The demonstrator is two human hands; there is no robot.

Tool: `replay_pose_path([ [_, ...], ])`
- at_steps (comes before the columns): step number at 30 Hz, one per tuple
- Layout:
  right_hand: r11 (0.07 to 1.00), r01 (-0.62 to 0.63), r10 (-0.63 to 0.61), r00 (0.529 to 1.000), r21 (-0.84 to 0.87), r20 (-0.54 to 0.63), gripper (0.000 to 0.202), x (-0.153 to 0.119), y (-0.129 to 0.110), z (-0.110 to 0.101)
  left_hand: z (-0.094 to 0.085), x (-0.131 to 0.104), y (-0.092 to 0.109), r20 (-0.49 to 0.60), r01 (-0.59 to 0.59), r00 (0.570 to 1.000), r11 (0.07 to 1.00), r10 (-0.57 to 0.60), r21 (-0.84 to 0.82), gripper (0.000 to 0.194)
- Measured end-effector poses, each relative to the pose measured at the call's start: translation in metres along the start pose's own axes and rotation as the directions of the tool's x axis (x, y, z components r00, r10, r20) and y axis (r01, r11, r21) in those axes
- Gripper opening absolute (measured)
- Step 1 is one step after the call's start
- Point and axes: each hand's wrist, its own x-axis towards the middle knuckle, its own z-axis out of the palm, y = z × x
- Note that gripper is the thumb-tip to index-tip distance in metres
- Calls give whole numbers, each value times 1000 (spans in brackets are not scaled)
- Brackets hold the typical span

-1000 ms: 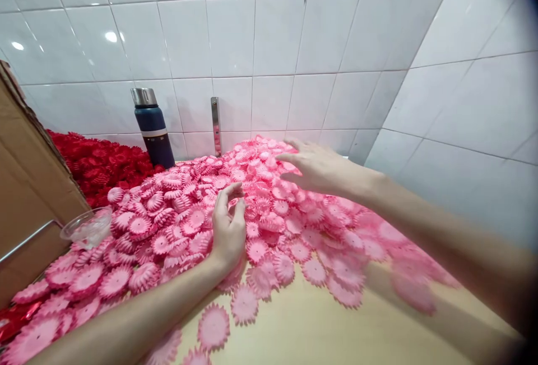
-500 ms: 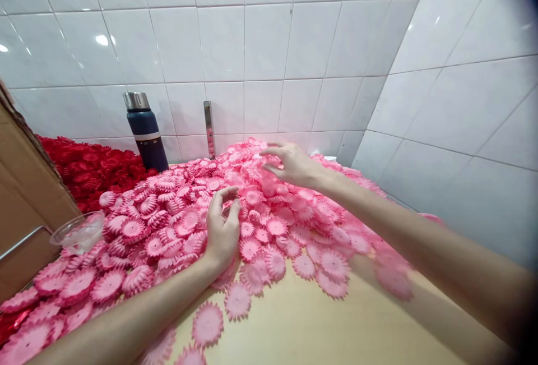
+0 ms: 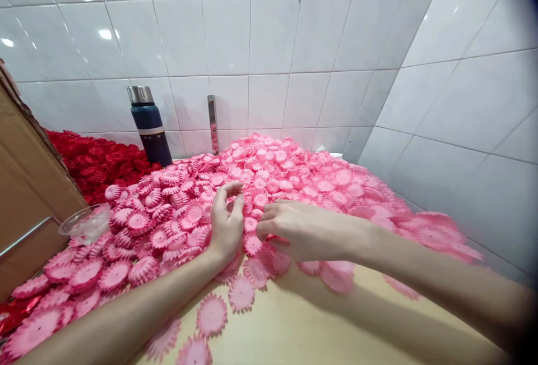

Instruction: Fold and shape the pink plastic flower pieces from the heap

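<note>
Pink flower-shaped discs [image 3: 193,215] with frilled edges and tiny centre holes lie heaped over the table. My left hand [image 3: 227,225] rests at the front of the heap, its fingers curved in a loose C with a gap to the thumb. I see nothing in its grasp. Just to its right, my right hand [image 3: 294,229] hangs palm down over the heap's front edge, fingers bent and drawn in. Pink shows under its fingers, but whether it grips a disc is hidden. Single discs [image 3: 212,314] lie loose in front.
A dark blue bottle [image 3: 150,126] stands at the back left beside a red heap [image 3: 98,163] of similar pieces. A clear plastic bowl [image 3: 86,225] sits by the cardboard box [image 3: 33,163]. White tiled walls [image 3: 269,28] close off the back and right. Bare tabletop [image 3: 294,320] shows in front.
My right hand has come from the top of the heap down towards me, beside my left hand, and its fingers have curled in. My left hand keeps its place and shape.
</note>
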Motion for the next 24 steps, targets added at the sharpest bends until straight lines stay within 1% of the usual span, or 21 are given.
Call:
replay_pose_path([
  [3, 985, 73, -78, 997, -159, -22, 22, 1, -2, 1, 0, 0, -1, -1, -8, 1000, 1000, 8, 2, 15],
  [5, 965, 114, -122, 992, -235, -21, 19, 3, -2, 4, 0, 1, -2, -2, -14, 1000, 1000, 14, -2, 15],
  [9, 941, 175, -186, 982, -291, -11, 15, 7, 0, 14, -1, 0, -4, 6, -25, 1000, 1000, 25, -14, 14],
  [13, 946, 142, -165, 985, -293, -57, 17, 6, 1, 16, -1, -1, -4, 3, -15, 1000, 1000, 15, -22, 13],
  [16, 968, 87, -119, 985, -235, -126, 20, 1, 5, 8, -1, 0, -4, -5, -8, 1000, 1000, 8, -22, 12],
  [19, 997, -2, -14, 978, -76, -209, 18, -5, 14, -2, -1, -1, 0, 3, 12, 1000, 998, -12, -58, 14],
  [21, 995, -73, 88, 960, 64, -264, 15, -9, 21, -7, 0, -2, 2, 59, 43, 998, 993, -37, -110, 17],
  [24, 962, -139, 216, 916, 236, -339, 9, -12, 29, -10, 1, -3, 5, 173, 74, 984, 985, -46, -159, 20],
])
